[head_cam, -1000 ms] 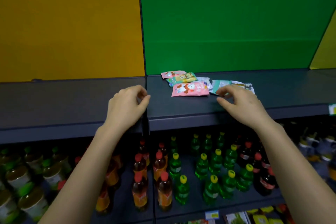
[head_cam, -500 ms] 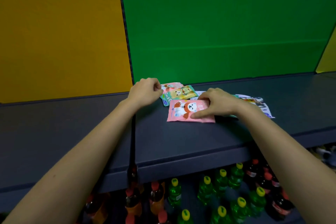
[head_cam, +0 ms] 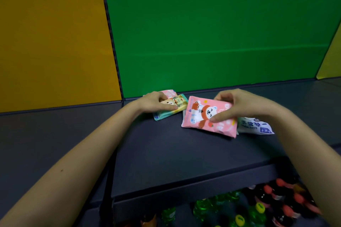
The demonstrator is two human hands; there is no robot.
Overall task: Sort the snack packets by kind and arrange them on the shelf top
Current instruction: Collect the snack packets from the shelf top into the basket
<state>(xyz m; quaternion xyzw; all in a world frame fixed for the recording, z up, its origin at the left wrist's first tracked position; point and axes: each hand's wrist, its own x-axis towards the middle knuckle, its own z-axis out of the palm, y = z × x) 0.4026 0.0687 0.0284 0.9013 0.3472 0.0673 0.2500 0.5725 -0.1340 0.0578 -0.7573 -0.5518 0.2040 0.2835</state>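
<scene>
On the dark shelf top [head_cam: 166,145] lies a small heap of snack packets. My right hand [head_cam: 234,105] pinches a pink packet with a white bear [head_cam: 201,116], thumb on its face and fingers over its far edge. My left hand [head_cam: 155,103] grips a green-and-yellow packet with a cartoon animal [head_cam: 169,111]. Behind that one, a second pink packet [head_cam: 170,93] peeks out at the back wall. A white packet with blue print [head_cam: 254,125] lies to the right, partly under the pink one and my right wrist.
A green panel [head_cam: 212,33] and a yellow panel [head_cam: 51,33] stand right behind the shelf top. A dark seam [head_cam: 110,171] runs front to back left of the packets. Below the front edge stand green bottles [head_cam: 238,215] and dark red-capped bottles [head_cam: 284,202].
The view has moved closer over the shelf. My right hand went from lying flat on the pink bear packet to pinching it. My left hand took hold of the green-and-yellow packet.
</scene>
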